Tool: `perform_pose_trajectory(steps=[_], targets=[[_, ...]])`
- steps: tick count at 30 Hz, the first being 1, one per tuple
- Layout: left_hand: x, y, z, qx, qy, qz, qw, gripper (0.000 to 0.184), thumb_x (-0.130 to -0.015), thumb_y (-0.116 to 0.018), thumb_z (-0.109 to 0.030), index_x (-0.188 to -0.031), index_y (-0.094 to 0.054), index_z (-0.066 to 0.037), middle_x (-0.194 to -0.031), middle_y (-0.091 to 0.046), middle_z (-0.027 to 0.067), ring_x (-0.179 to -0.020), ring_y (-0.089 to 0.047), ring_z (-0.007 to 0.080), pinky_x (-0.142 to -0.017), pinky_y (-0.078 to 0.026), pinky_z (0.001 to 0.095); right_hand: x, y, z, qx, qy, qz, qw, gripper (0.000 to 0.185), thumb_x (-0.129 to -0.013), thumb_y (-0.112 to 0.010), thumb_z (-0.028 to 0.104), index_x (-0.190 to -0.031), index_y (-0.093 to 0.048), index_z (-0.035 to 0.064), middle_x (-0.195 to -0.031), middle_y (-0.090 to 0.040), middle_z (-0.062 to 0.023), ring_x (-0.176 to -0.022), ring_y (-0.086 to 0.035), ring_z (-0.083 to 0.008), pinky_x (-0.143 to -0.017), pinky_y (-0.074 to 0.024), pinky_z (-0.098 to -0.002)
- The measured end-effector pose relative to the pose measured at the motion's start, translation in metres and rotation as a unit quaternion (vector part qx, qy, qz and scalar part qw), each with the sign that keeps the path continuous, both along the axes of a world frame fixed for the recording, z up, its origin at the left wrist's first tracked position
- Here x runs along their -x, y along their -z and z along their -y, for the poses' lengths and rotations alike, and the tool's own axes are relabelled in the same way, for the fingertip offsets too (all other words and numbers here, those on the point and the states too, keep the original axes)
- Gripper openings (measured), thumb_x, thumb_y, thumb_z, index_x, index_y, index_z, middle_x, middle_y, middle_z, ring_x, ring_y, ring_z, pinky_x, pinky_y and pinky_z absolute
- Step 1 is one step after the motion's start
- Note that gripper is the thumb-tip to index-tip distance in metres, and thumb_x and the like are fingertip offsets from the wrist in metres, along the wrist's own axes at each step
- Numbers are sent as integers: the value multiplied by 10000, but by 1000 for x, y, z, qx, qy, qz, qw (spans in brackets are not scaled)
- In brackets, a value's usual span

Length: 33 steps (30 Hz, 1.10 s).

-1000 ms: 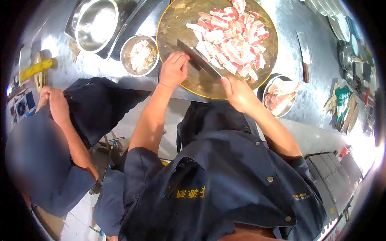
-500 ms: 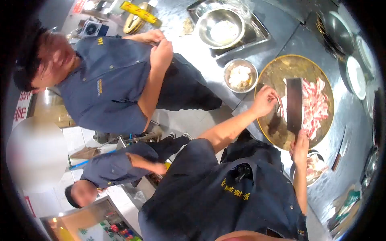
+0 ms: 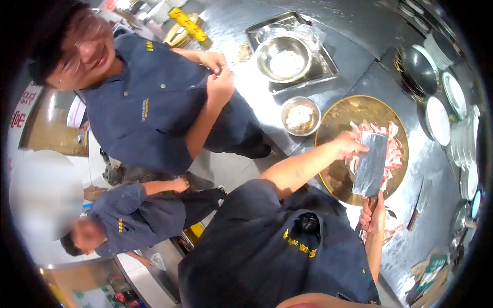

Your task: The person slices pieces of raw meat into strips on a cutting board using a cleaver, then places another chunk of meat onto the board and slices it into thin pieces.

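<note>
**Cleaver [image 3: 370, 164] broad face up, both hands in on the sliced meat [image 3: 394, 154]!**

And here's the right hand [image 3: 376, 213], fingers wrapped firmly round the wooden handle, the blade stretching away beyond them over the pile. Across comes the left hand [image 3: 350, 143], fingertips right at the blade's left edge; whether they press on steel or pinch a slice underneath, I can't tell. The meat sits on the round chopping board [image 3: 334, 174], most of what shows lying past the blade's far side from those left fingers, a few pieces poking out just beside them. A small steel bowl [image 3: 284, 115] of pale pieces stands near the board's rim; a second knife [image 3: 414, 216] lies off to the right. (A co-worker [image 3: 149, 108] stands alongside, hands together at the chest.)
</note>
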<state>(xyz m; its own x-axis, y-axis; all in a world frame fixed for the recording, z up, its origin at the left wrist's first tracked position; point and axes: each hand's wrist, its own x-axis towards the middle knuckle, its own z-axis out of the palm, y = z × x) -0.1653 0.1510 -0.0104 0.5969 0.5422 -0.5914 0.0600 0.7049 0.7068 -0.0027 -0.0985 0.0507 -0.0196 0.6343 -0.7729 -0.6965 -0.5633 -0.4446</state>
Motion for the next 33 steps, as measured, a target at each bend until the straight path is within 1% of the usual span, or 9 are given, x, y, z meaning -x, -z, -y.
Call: perform_pose_trajectory(steps=[4, 7, 10, 17, 21, 23, 27, 30, 33], targets=[[7, -34, -16, -288, -16, -122, 950, 166, -833, -821, -51, -992, -772, -62, -890, -779, 75, -812, -718, 187, -751, -582, 356, -11, 3, 57, 39, 1, 31, 999, 769, -995, -443, 816, -631, -440, 139, -467, -304, 25, -338, -297, -132, -321, -294, -313], [-41, -50, 24, -493, 45, -39, 868, 159, -954, -747, -132, -1071, -747, -25, -1008, -782, 122, -932, -735, 216, -846, -574, 368, 8, -26, 100, 70, 129, 145, 978, 667, -1077, -439, 683, -836, -568, 75, -510, -448, -2, -338, -371, -127, -340, -377, -322], [-47, 35, -15, -746, 342, -167, 547, 834, -924, -782, -428, -1554, -472, 21, -1506, -562, 286, -1472, -442, 463, -1263, -267, 551, 21, -40, 176, 118, 253, 178, 944, 661, -1102, -392, 661, -955, -592, 49, -536, -444, 4, -352, -370, -119, -383, -400, -311], [-81, 36, 68, -775, 214, -40, 594, 549, -937, -721, -178, -1425, -578, 30, -1439, -571, 271, -1367, -517, 443, -1195, -356, 536, 55, -14, 268, 69, 463, 167, 868, 684, -1147, -303, 593, -1151, -591, -28, -595, -345, 30, -438, -304, -91, -397, -320, -289], [-141, 57, 176, -424, 503, 47, 752, 528, -968, -746, -159, -1431, -563, 17, -1341, -676, 203, -1184, -695, 298, -994, -569, 419, 47, -4, 317, 77, 517, 167, 836, 707, -1142, -297, 610, -1164, -583, -36, -593, -354, 26, -431, -305, -92, -398, -328, -296], [-161, 73, 237, -263, 494, -18, 828, 712, -913, -788, -192, -1505, -470, 42, -1358, -639, 288, -1375, -581, 381, -1156, -463, 444, 33, 7, 335, 81, 528, 159, 830, 715, -1138, -305, 618, -1167, -582, -41, -591, -357, 23, -428, -307, -94, -397, -328, -297], [-194, 100, 324, -429, 461, -151, 762, 1335, -716, -917, -549, -1660, -163, 18, -1613, -360, 365, -1498, -395, 478, -1231, -369, 490, 7, 28, 364, 87, 515, 158, 838, 737, -1126, -327, 639, -1174, -579, -53, -587, -365, 15, -421, -323, -101, -388, -329, -304], [-220, 76, 390, -418, 433, -366, 710, 1506, -666, -952, -567, -1701, 42, -109, -1733, -38, 300, -1543, -236, 533, -1242, -317, 606, -17, 45, 390, 82, 489, 148, 856, 739, -1120, -335, 649, -1167, -574, -49, -585, -372, 8, -418, -339, -110, -381, -338, -311], [-249, 73, 422, -385, 412, -478, 673, 1500, -649, -968, -524, -1706, 20, -128, -1741, -35, 284, -1549, -217, 530, -1233, -319, 615, -37, 51, 410, 84, 465, 151, 868, 692, -1125, -343, 631, -1150, -572, -21, -584, -377, 6, -416, -341, -112, -379, -344, -308]])
